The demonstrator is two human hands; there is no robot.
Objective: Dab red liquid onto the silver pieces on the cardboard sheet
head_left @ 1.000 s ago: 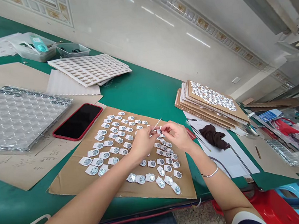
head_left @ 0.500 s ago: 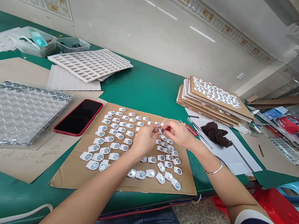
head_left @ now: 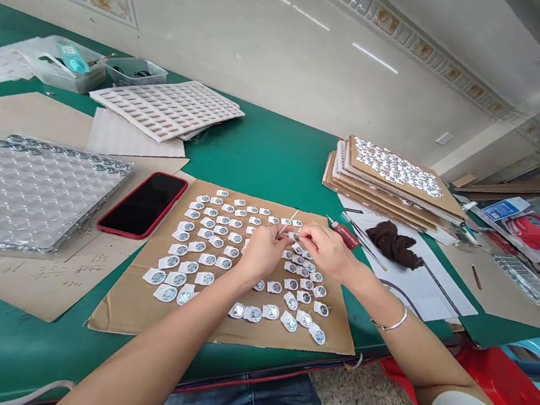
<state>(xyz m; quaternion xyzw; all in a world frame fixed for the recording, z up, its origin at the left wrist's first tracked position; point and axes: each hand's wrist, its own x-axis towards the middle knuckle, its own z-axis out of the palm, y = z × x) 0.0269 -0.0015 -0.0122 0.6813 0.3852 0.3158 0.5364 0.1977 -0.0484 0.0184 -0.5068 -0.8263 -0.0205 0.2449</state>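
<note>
At the near side of the surface [head_left: 72, 348], small white-tabbed discs [head_left: 289, 321] lie in loose rows on a cardboard sheet [head_left: 121, 310], under and around both wrists — low forearms could nudge them, so keeping the arms raised seems wise. Over the sheet's right half, the left hand [head_left: 263, 253] has its fingers pinched around a thin tool [head_left: 291, 218]. The right hand [head_left: 326, 248] is just beside it, fingertips drawn inward; whether they grip a disc I cannot tell. Such fine work probably wants a light pinch and steady wrists. Just beyond the right hand, a red bottle [head_left: 346, 235] looks easiest to knock. Farther out lie a phone [head_left: 143, 205] and clear tray [head_left: 40, 196] leftward, a dark cloth [head_left: 392, 245] and stacked cardboard [head_left: 370, 190] rightward — then a pale slotted tray [head_left: 171, 106] behind.
</note>
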